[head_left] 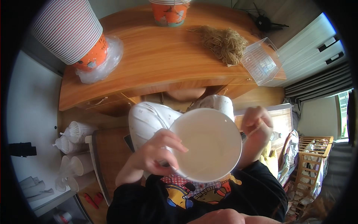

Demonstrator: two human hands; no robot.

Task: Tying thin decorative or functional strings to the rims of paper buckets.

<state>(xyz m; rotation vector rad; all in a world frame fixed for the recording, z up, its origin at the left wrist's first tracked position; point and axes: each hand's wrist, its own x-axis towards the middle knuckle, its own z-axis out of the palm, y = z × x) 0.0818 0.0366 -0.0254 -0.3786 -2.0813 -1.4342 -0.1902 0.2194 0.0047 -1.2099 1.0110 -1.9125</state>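
Over my lap a paper bucket tips its round mouth toward me, its plain white inside showing and its outer wall hidden. My left hand grips the left side of its rim, thumb and fingers on either side of the edge. To the right of the bucket my right hand is raised and closed, apparently pinching a thin pale strand of twine that runs down toward the bucket's right edge. A tangled heap of tan twine lies on the desk.
A tall stack of orange paper buckets leans in a clear plastic bag at the desk's left. More orange buckets stand at the back. At the right edge sits a clear plastic bin. Bagged white cups lie on the left.
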